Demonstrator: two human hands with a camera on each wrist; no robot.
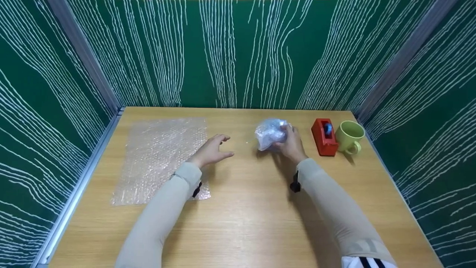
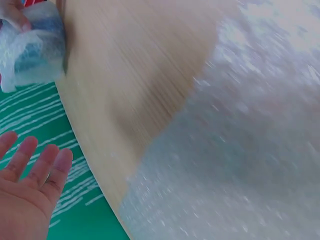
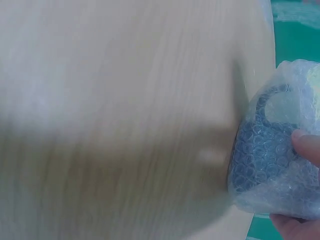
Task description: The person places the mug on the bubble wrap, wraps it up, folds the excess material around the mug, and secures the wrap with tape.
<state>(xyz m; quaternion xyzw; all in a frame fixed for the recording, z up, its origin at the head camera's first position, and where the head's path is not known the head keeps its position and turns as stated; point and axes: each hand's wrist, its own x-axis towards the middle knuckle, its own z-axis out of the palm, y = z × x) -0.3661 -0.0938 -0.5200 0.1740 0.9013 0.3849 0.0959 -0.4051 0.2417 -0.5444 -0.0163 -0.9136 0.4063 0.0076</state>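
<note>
My right hand (image 1: 292, 144) grips a mug wrapped in bubble wrap (image 1: 270, 133) toward the back of the table, right of centre. Through the clear wrap in the right wrist view, a dark blue body and a looped handle (image 3: 261, 107) show. Thumb and fingers lie around the bundle; its far side is hidden. Over the right edge of a flat bubble wrap sheet (image 1: 160, 160), my left hand (image 1: 212, 150) hovers with fingers spread loosely and nothing in them. The left wrist view shows that palm (image 2: 30, 192) apart from the sheet.
A red tape dispenser (image 1: 324, 137) with a blue roll stands to the right of my right hand. Beside it is a green mug (image 1: 349, 136), its handle toward me. Green panels with white lines (image 1: 219, 56) enclose the wooden table (image 1: 238, 223) at the back and sides.
</note>
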